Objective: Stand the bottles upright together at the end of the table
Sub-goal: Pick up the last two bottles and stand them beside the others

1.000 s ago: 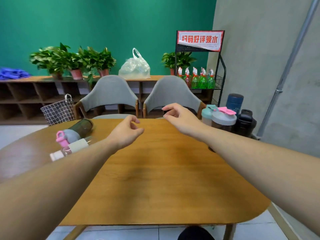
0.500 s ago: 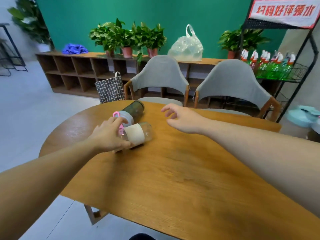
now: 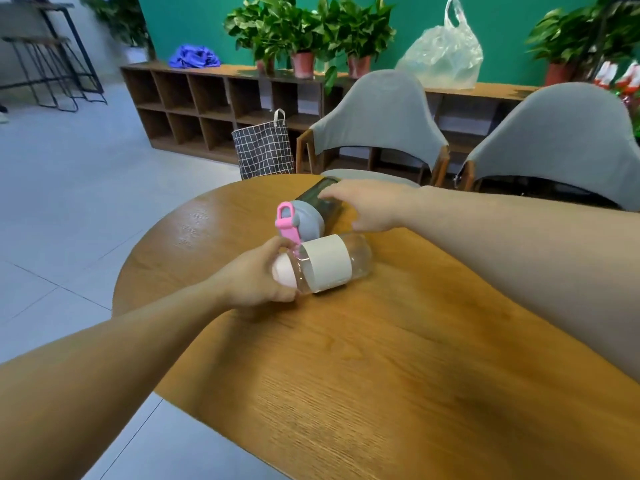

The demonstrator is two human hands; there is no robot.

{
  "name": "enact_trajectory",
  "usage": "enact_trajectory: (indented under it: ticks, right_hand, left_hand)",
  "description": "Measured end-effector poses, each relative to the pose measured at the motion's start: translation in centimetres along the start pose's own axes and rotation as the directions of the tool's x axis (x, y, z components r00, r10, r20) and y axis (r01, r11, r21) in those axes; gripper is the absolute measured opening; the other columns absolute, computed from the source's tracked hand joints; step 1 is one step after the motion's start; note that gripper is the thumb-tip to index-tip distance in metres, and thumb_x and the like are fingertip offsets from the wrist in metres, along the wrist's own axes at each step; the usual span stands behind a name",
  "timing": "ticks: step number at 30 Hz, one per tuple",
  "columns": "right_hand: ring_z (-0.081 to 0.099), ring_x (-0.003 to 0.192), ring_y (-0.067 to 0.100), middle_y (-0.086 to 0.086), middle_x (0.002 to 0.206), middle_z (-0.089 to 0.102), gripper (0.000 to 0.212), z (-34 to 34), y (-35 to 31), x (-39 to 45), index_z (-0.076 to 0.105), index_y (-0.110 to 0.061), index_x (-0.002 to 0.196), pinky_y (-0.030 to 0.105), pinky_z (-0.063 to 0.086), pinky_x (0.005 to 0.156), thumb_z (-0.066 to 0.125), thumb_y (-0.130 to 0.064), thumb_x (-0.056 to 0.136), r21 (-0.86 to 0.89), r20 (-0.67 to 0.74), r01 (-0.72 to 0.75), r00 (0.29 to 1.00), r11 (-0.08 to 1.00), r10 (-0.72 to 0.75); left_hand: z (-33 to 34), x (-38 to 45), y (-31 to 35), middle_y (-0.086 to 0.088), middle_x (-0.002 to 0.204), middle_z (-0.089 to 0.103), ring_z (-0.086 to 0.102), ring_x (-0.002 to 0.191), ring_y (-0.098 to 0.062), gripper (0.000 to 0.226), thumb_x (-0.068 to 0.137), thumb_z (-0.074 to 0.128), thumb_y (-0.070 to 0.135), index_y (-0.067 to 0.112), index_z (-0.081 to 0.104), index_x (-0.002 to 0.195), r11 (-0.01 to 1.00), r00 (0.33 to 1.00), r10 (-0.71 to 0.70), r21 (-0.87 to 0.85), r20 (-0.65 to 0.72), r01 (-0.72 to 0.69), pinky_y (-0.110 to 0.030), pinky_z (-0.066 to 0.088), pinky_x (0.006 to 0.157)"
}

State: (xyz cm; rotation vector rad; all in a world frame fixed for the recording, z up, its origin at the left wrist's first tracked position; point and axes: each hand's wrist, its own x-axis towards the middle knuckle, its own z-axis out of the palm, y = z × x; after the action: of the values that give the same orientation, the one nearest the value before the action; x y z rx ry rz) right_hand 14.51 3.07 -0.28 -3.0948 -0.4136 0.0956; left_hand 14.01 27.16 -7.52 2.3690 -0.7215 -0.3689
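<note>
Two bottles lie on their sides near the rounded left end of the wooden table (image 3: 398, 375). The nearer one is a clear bottle (image 3: 332, 265) with a white band and a pale pink cap; my left hand (image 3: 258, 280) is closed around its cap end. Just behind it lies a dark smoky bottle (image 3: 317, 202) with a grey lid and a pink flip strap. My right hand (image 3: 374, 206) rests over that dark bottle's body, fingers spread across it and thumb low on the near side; I cannot tell whether the grip is closed.
Two grey chairs (image 3: 381, 123) stand at the table's far side. A black checked bag (image 3: 263, 147) sits on the floor by the left chair. Behind are a low wooden shelf (image 3: 207, 98), potted plants and a plastic bag. Grey floor lies beyond the table's left edge.
My view swung left, away from the bottles standing at the right. My left hand closed on the clear bottle's cap end, and my right hand reached onto the dark bottle.
</note>
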Motion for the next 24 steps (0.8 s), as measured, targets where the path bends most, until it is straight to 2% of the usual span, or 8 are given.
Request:
enact_trajectory:
  ticks: [5,8,11,14,19,22,24]
  right_hand:
    - [0.037,0.138,0.025,0.001,0.154,0.038,0.096,0.1,0.0,5.1,0.024,-0.031,0.153,0.039,0.039,0.107,0.079,-0.009,0.078,-0.105,0.128,0.090,0.989,0.990,-0.077]
    - [0.036,0.137,0.026,0.000,0.152,0.040,0.102,0.6,0.5,7.5,0.022,-0.035,0.153,0.046,0.040,0.108,0.083,-0.014,0.074,-0.168,0.178,0.115,0.980,0.979,-0.085]
    - [0.037,0.137,0.025,0.000,0.151,0.041,0.095,1.2,0.4,8.9,0.028,-0.031,0.152,0.046,0.038,0.110,0.083,-0.016,0.074,-0.178,0.155,0.166,0.978,0.970,-0.139]
    - [0.040,0.129,0.023,0.000,0.145,0.042,0.089,1.7,0.5,9.6,0.034,-0.032,0.148,0.040,0.042,0.104,0.084,-0.027,0.074,-0.227,0.109,0.198,0.978,0.953,-0.177]
    - [0.044,0.129,0.021,-0.003,0.139,0.051,0.087,2.3,0.8,9.0,0.041,-0.032,0.140,0.041,0.042,0.105,0.087,-0.037,0.067,-0.113,0.075,0.182,0.982,0.977,-0.174]
    - [0.050,0.123,0.019,-0.006,0.132,0.056,0.083,2.5,1.3,7.8,0.043,-0.035,0.134,0.041,0.044,0.101,0.086,-0.046,0.064,-0.047,0.038,0.112,0.993,0.993,-0.111]
    - [0.053,0.117,0.019,-0.007,0.126,0.057,0.085,2.3,1.7,6.6,0.045,-0.036,0.131,0.041,0.049,0.096,0.087,-0.051,0.058,0.014,-0.011,0.052,0.999,0.999,-0.052]
  left_hand:
    - [-0.8,1.1,-1.4,0.008,0.110,0.062,0.063,0.094,-0.011,0.078,0.066,0.090,0.021,0.029,0.046,0.130,0.996,0.997,0.071,-0.063,0.031,-0.069,-0.016,0.050,0.072]
    - [-1.4,1.5,-1.1,0.007,0.110,0.059,0.062,0.096,-0.013,0.073,0.068,0.089,0.022,0.029,0.045,0.127,0.991,0.992,0.099,-0.096,0.075,-0.092,-0.021,0.053,0.071]
    - [-2.1,1.9,-1.0,0.006,0.113,0.057,0.061,0.099,-0.013,0.073,0.068,0.090,0.022,0.032,0.046,0.124,0.987,0.992,0.103,-0.134,0.073,-0.092,-0.021,0.054,0.075]
    - [-2.7,2.0,-0.7,0.008,0.113,0.056,0.059,0.100,-0.011,0.070,0.066,0.091,0.022,0.037,0.048,0.120,0.980,0.993,0.098,-0.181,0.068,-0.084,-0.017,0.051,0.074]
    - [-3.5,1.8,0.3,0.003,0.120,0.057,0.061,0.107,-0.017,0.070,0.066,0.091,0.019,0.032,0.049,0.120,0.964,0.993,0.101,-0.253,0.063,-0.082,-0.031,0.056,0.085]
    - [-3.7,1.7,1.3,0.002,0.121,0.056,0.058,0.111,-0.018,0.068,0.065,0.091,0.023,0.035,0.050,0.118,0.960,0.991,0.121,-0.261,0.054,-0.103,-0.042,0.055,0.090]
    - [-3.7,1.6,2.3,0.001,0.119,0.057,0.058,0.109,-0.019,0.066,0.064,0.091,0.025,0.036,0.052,0.117,0.957,0.990,0.135,-0.263,0.038,-0.120,-0.042,0.055,0.088]
